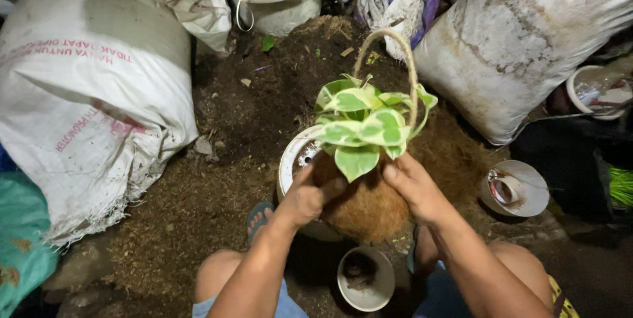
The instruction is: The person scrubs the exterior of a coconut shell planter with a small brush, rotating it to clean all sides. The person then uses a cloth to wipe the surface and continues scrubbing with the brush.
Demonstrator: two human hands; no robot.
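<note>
Head view: left hand (304,199) and right hand (414,187) both clasp coir-fibre basket (366,209) holding variegated pothos (362,123); white pot (293,160) at 9 o'clock, touching.

large white woven sack (86,94) at nine o'clock, another stained sack (521,41) at two, a white bucket (280,8) at twelve, small white pot (366,278) at six, loose soil (198,206) spread between.

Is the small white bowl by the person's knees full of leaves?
No, the small white bowl holds only a dark clump that looks like soil, while the green and white leaves grow from the fibre ball above it.
</note>
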